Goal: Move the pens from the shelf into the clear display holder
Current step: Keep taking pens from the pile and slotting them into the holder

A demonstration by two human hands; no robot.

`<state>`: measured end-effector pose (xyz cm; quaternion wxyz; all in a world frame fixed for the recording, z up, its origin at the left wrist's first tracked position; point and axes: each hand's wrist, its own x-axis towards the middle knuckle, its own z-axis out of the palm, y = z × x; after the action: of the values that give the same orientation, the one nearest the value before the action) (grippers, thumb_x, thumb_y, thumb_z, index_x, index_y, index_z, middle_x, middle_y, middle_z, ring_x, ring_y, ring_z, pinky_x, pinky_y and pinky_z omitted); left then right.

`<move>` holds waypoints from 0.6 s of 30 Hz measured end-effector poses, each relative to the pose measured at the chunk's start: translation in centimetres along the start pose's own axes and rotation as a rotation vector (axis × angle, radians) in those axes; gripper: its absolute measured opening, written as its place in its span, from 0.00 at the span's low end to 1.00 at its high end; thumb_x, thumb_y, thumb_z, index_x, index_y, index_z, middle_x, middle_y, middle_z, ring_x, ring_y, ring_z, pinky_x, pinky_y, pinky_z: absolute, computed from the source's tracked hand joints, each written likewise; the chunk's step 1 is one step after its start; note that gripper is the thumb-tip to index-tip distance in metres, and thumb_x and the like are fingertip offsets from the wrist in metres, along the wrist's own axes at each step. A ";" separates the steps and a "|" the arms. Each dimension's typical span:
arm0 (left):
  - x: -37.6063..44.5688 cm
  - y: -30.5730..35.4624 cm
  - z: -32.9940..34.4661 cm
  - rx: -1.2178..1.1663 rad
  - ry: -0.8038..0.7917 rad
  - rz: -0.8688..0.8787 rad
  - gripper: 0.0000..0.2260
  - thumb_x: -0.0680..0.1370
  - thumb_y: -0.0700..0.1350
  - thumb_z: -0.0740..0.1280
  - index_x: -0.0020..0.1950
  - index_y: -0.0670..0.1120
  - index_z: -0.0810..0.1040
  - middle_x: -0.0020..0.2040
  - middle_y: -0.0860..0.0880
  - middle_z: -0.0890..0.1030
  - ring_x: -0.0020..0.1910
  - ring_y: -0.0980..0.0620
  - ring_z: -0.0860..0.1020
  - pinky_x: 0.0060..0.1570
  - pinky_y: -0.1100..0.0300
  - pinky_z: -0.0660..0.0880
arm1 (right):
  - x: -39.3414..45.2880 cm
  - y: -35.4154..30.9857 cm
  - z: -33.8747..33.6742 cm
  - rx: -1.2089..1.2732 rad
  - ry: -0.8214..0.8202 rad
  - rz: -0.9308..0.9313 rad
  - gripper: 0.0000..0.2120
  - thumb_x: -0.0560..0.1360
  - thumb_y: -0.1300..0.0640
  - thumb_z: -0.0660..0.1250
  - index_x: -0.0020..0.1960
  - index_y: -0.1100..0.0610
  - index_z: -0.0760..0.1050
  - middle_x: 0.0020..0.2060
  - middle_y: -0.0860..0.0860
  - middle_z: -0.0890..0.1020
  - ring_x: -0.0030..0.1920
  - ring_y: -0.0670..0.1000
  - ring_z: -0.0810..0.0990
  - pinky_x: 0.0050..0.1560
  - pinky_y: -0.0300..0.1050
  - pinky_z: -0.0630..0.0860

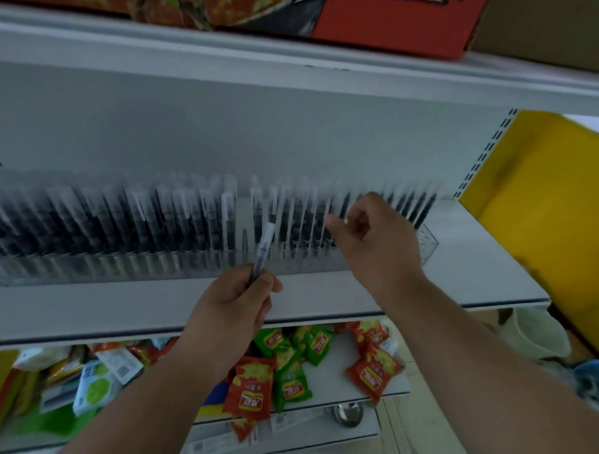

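Note:
A long clear display holder (427, 242) stands on the white shelf (124, 307), packed with several upright dark pens with clear caps (138, 219). My left hand (233, 307) grips one more such pen (263, 252) by its lower end, tip up, just in front of a gap near the holder's middle. My right hand (369, 231) hovers over the right part of the holder with fingers loosely curled and thumb out. It holds nothing that I can see. The picture is blurred by motion.
A yellow panel (545, 218) stands at the shelf's right end. Red and green snack packets (289, 373) lie on the lower shelf under my arms. A red printed box (403, 19) sits on the shelf above.

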<state>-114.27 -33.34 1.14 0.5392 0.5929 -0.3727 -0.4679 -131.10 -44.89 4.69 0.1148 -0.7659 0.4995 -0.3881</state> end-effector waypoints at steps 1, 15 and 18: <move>0.1 0.0 0.2 0.019 -0.014 0.008 0.12 0.83 0.44 0.59 0.46 0.41 0.78 0.27 0.48 0.66 0.25 0.52 0.61 0.27 0.58 0.59 | -0.4 -0.7 -0.2 0.053 -0.043 -0.006 0.14 0.75 0.44 0.69 0.40 0.53 0.72 0.31 0.45 0.76 0.33 0.44 0.75 0.32 0.40 0.73; 2.8 -0.9 3.3 0.925 0.154 0.705 0.15 0.81 0.49 0.56 0.62 0.46 0.76 0.55 0.49 0.75 0.55 0.51 0.72 0.56 0.58 0.69 | 1.8 0.2 -4.8 0.451 0.069 0.149 0.06 0.80 0.57 0.64 0.45 0.54 0.77 0.37 0.45 0.82 0.32 0.44 0.80 0.34 0.36 0.75; 3.0 -1.8 3.7 1.088 0.192 0.706 0.20 0.80 0.49 0.55 0.66 0.44 0.76 0.63 0.47 0.75 0.63 0.46 0.70 0.63 0.51 0.68 | 2.9 0.9 -5.6 0.247 0.081 -0.008 0.06 0.80 0.56 0.62 0.46 0.50 0.75 0.36 0.42 0.80 0.35 0.41 0.79 0.35 0.29 0.71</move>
<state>-117.06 -37.03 -0.99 0.3141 0.6621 -0.6788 0.0475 -135.14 -46.64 9.36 0.1866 -0.7318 0.4488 -0.4777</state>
